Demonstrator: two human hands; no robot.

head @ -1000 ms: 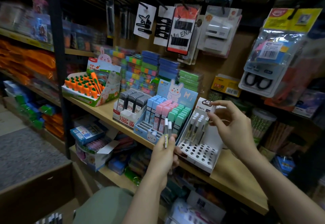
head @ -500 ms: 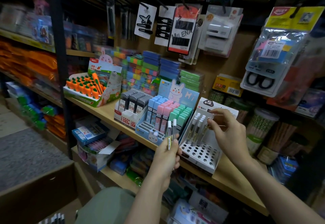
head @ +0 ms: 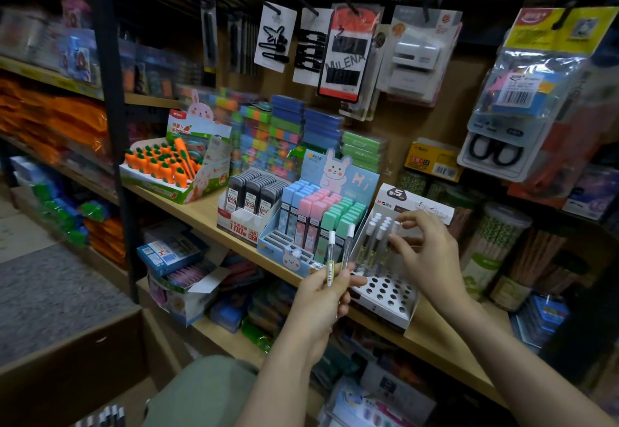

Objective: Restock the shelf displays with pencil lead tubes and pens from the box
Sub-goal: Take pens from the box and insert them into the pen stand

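left hand (head: pixel 323 296) grips two pens (head: pixel 338 255) upright; right hand (head: pixel 423 252) pinches a white-capped pen (head: pixel 394 232) at the white holed display stand (head: pixel 385 296) on shelf (head: pixel 201 212).

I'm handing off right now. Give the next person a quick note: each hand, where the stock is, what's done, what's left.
Left hand: grips two pens upright, in front of the shelf edge.
Right hand: fingers pinch one pen at the white holed display, apparently seating it.
Done: several pens stand in the display's back rows.
Left: front holes are open; place the two held pens, then fetch more. The pastel lead-tube display has open front slots too.
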